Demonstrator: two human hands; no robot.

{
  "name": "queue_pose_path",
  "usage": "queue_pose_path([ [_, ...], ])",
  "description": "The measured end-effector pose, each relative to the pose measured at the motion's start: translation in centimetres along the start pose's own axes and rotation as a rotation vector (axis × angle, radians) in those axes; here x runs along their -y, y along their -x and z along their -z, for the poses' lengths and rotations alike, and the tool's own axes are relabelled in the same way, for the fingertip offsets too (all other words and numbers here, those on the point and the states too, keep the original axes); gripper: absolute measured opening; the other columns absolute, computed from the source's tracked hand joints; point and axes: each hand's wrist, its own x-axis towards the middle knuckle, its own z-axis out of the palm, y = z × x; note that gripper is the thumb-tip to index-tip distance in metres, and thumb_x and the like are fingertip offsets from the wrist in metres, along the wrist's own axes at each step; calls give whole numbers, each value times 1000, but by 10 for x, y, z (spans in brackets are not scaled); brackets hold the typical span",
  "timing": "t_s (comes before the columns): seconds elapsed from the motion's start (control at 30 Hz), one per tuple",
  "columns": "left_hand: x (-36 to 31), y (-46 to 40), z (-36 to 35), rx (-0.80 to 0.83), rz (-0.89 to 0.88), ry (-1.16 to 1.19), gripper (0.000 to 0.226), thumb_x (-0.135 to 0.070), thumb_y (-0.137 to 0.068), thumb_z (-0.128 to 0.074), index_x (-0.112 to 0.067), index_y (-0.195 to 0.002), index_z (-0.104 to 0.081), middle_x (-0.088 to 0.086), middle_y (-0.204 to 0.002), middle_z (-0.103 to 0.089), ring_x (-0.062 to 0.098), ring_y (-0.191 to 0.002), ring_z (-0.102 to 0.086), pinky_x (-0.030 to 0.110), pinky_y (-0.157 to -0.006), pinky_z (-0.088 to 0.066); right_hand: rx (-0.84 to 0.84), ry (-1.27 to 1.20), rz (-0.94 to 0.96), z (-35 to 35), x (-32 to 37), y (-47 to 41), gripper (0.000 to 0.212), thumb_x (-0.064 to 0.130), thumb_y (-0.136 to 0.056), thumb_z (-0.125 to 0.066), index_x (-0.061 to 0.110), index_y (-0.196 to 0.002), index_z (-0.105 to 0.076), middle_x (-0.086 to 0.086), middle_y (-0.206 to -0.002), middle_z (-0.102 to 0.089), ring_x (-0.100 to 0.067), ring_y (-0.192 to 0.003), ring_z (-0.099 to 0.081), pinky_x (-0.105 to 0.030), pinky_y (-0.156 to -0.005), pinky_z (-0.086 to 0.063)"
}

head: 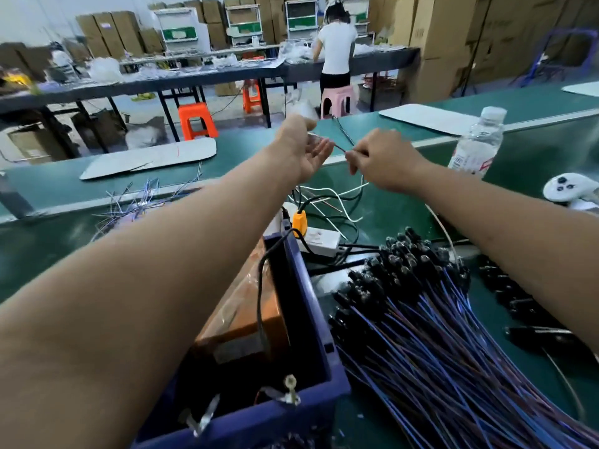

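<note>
- The green table (48, 247) has a smooth, matte mat top and fills the view from 9 to 3 o'clock.
- A thick bundle of cables (437, 335) fans out at 4 to 5 o'clock: thin blue and brownish insulated strands, each ending in a glossy black moulded plug.
- The dark blue plastic crate (311, 306) sits at 6 o'clock, hard-walled and rectangular, with an orange block wrapped in clear film inside it.
- A flat, pale cardboard sheet (146, 157) with rounded corners lies at 10 o'clock.
- A clear ribbed plastic bottle (478, 144) with a white cap stands at 2 o'clock.
- A white power strip (319, 239) lies near the centre and carries an orange plug (299, 219).
- The left hand (304, 147), at 12 o'clock, shows its palm with the fingers loosely extended. I cannot tell whether the thumb pins anything.
- The right hand (385, 160), just past 12 o'clock, is clenched into a pinch on the wire's end.
- The wire (340, 150) is a single hair-thin, dark reddish strand. It is stretched nearly straight in the air between the two hands, above the table's far edge at 12 o'clock, and one end reaches the left fingertips.
</note>
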Motion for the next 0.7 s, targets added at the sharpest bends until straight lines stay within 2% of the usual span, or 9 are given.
queue_pose_path([
  [0.07,1,-15,4,11,-35,154,12,-6,-105,-41,5,-111,-44,21,-105,-53,31,-100,-61,37,-97,-58,33,51,-34,-15,4,-19,36,32,-107,-54,9,-94,-78,-16,-89,-71,-30,-79,-59,-30,-71,-39],
  [0.1,1,-22,5,1,-40,191,13,-4,-104,-41,5,-114,-43,24,-114,-54,33,-107,-62,38,-100,-57,46,74,-53,-22,6,-29,35,32,-107,-54,10,-97,-78,-18,-97,-72,-32,-84,-61,-31,-73,-41],
  [0.23,-2,-45,15,-77,-38,92,17,-6,-104,-44,0,-120,-47,27,-138,-47,35,-118,-59,33,-94,-59,79,199,-131,-51,20,-71,32,31,-106,-53,8,-116,-73,-21,-121,-69,-39,-109,-65,-35,-87,-51],
  [0.33,-6,-56,25,-76,-42,30,28,-10,-105,-45,1,-131,-47,25,-147,-41,36,-128,-54,36,-102,-55,75,230,-149,-70,32,-90,31,26,-103,-52,7,-119,-69,-21,-126,-67,-39,-112,-65,-34,-81,-48],
  [0.43,-6,-65,41,-90,-60,7,41,-14,-106,-47,-1,-145,-44,21,-153,-38,32,-137,-46,38,-109,-50,70,262,-173,-88,40,-99,31,24,-103,-51,8,-124,-67,-19,-132,-65,-39,-118,-64,-35,-85,-48],
  [0.57,-5,-64,64,-85,-83,-19,41,-13,-105,-48,-2,-145,-47,22,-153,-39,31,-144,-40,39,-113,-46,222,331,-188,-113,45,-95,33,23,-101,-54,12,-131,-64,-15,-140,-61,-36,-128,-59,-38,-98,-49],
  [0.7,-5,-50,61,-28,-91,-5,41,-12,-106,-48,1,-144,-50,25,-154,-39,34,-146,-38,41,-115,-44,305,340,-277,-123,43,-85,38,27,-99,-63,12,-134,-64,-14,-142,-61,-34,-130,-59,-39,-103,-48],
])
